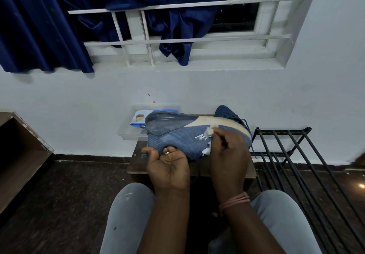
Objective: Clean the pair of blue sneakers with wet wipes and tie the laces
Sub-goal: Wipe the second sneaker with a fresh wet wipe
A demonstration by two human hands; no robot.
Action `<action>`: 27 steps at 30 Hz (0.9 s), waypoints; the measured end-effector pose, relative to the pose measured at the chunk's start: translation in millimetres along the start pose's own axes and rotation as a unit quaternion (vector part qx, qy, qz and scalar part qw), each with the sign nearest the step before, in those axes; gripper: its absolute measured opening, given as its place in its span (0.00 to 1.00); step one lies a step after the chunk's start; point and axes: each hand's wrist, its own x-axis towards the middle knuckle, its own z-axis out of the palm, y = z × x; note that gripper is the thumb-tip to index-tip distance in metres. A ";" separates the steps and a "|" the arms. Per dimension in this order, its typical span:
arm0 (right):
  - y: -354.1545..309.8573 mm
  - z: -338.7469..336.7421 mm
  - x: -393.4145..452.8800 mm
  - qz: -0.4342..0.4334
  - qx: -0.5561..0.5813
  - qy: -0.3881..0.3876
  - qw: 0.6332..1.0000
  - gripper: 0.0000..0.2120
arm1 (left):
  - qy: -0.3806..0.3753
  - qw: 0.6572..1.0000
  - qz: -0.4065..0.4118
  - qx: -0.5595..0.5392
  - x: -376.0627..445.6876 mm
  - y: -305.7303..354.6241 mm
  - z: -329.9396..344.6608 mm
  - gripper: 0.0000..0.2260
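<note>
Sneaker looks light, soft knit; left hand grips collar, right hand pinches wet wipe on midsole.

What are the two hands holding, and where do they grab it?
The left hand holds a blue sneaker by its ankle opening. The right hand pinches a white wipe against the sneaker's side.

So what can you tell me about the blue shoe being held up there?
The held sneaker has a blue knit-looking upper with a white logo on its side, a darker heel panel and a pale, dingy sole edge. It is turned on its side in the air above the small table, sole edge uppermost. The left hand grips its collar from below; the right hand presses a white wet wipe against its side near the sole.
</note>
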 end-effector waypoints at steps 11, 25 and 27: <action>15.4 0.3 8.8 -0.005 -0.002 0.002 1.000 0.10 | -0.048 0.998 -0.011 0.023 11.6 0.6 -9.2 0.12; -18.5 19.8 -9.4 -0.098 0.017 -0.125 0.987 0.10 | -0.009 0.999 0.022 0.033 7.2 3.7 -5.4 0.15; -28.5 21.1 -12.8 -0.149 0.033 -0.199 0.968 0.09 | 0.007 0.999 0.018 0.039 9.5 9.5 -7.0 0.16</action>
